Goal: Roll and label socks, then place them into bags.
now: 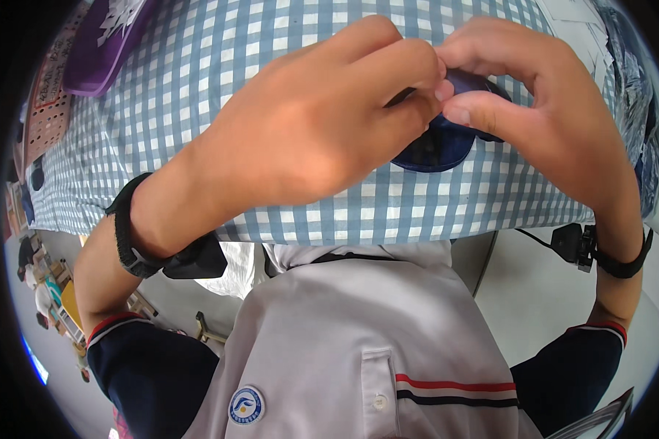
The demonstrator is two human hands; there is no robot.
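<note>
Both hands met above the blue-and-white checked tablecloth (198,66), the left hand (307,124) and right hand (542,110) each pinching with closed fingers the upper edge of a small dark blue pouch-like piece (436,150), held just over the cloth. It looked light, soft and pliable, best gripped at its rim. A purple case (99,51) lay well apart at the far left

One view only, from the person's head, facing steeply down; very near the left hand (307,139) and right hand (542,110), which fill its upper half; beneath them the checked cloth (198,66); the fisheye bends edges toward the rim.
</note>
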